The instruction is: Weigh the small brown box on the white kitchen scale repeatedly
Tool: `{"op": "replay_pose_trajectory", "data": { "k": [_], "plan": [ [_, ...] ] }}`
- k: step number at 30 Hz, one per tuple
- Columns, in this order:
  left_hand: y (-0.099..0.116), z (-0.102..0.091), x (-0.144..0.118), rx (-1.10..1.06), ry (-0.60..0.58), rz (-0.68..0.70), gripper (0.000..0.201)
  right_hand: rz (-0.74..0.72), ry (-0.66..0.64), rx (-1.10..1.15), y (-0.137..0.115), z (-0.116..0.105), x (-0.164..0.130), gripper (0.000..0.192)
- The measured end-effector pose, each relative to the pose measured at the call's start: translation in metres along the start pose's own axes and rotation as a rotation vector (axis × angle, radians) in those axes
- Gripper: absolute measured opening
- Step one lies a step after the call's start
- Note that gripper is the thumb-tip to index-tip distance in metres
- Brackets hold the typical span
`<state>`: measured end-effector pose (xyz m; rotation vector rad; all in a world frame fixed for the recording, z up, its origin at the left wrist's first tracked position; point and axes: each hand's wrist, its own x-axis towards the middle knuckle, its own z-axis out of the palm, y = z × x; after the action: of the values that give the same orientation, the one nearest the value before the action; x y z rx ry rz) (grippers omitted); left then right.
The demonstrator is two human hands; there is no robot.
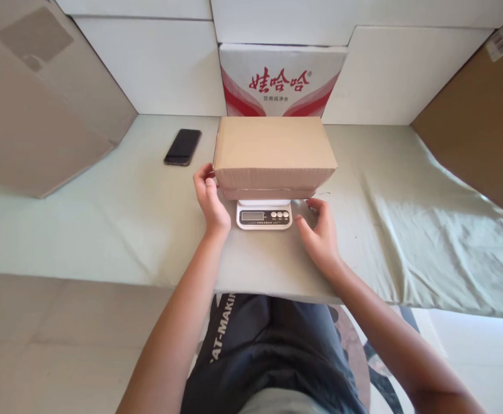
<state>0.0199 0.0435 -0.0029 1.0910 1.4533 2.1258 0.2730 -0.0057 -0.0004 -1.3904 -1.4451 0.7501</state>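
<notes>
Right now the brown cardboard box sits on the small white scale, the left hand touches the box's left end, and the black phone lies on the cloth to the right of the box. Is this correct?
Not quite. The black phone lies to the left of the cardboard box, not the right, as the head view shows. The rest holds: the box sits on the white scale, and the left hand touches its left end.
</notes>
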Motion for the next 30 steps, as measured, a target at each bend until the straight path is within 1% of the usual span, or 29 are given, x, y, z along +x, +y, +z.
{"op": "replay_pose_trajectory", "data": {
  "k": [2, 4, 7, 8, 10, 11, 13, 16, 18, 19, 20, 21, 23, 25, 28, 30],
  "plan": [
    [0.002, 0.000, -0.001, -0.010, -0.011, 0.005, 0.066, 0.024, 0.026, 0.091, -0.002, 0.000, 0.008, 0.054],
    [0.005, 0.000, -0.004, -0.022, -0.033, 0.009, 0.067, 0.023, -0.021, 0.185, -0.009, -0.001, 0.017, 0.057],
    [0.013, -0.003, -0.011, -0.046, -0.117, 0.026, 0.065, -0.023, -0.184, 0.309, -0.027, -0.003, 0.027, 0.050],
    [0.016, -0.004, -0.012, -0.061, -0.142, 0.033, 0.063, -0.025, -0.219, 0.335, -0.033, -0.003, 0.031, 0.047],
    [0.022, -0.005, -0.009, -0.101, -0.170, 0.024, 0.063, -0.015, -0.230, 0.357, -0.041, -0.001, 0.040, 0.041],
    [0.026, -0.005, -0.003, -0.124, -0.178, 0.005, 0.063, -0.019, -0.214, 0.354, -0.042, 0.002, 0.047, 0.037],
    [0.031, -0.001, 0.017, -0.164, -0.212, -0.042, 0.067, -0.069, -0.174, 0.340, -0.038, 0.010, 0.067, 0.033],
    [0.032, 0.016, 0.060, -0.207, -0.276, -0.043, 0.070, -0.167, -0.099, 0.339, -0.024, 0.029, 0.108, 0.038],
    [0.023, 0.032, 0.085, -0.231, -0.296, -0.052, 0.061, -0.201, -0.075, 0.351, -0.014, 0.043, 0.133, 0.042],
    [0.016, 0.041, 0.094, -0.233, -0.301, -0.080, 0.060, -0.204, -0.061, 0.371, -0.010, 0.049, 0.143, 0.042],
    [0.007, 0.049, 0.099, -0.241, -0.297, -0.103, 0.064, -0.188, -0.054, 0.392, -0.006, 0.055, 0.152, 0.042],
    [-0.003, 0.055, 0.101, -0.267, -0.284, -0.136, 0.063, -0.155, -0.045, 0.410, -0.002, 0.060, 0.158, 0.040],
    [-0.021, 0.065, 0.097, -0.305, -0.238, -0.228, 0.060, -0.082, -0.027, 0.427, 0.004, 0.067, 0.163, 0.038],
    [-0.036, 0.070, 0.089, -0.312, -0.179, -0.313, 0.054, -0.036, -0.022, 0.418, 0.009, 0.071, 0.164, 0.038],
    [-0.047, 0.070, 0.079, -0.305, -0.113, -0.402, 0.044, -0.019, -0.041, 0.363, 0.011, 0.071, 0.163, 0.042],
    [-0.050, 0.070, 0.078, -0.298, -0.098, -0.420, 0.041, 0.005, -0.048, 0.295, 0.010, 0.070, 0.163, 0.045]
  ]
}}
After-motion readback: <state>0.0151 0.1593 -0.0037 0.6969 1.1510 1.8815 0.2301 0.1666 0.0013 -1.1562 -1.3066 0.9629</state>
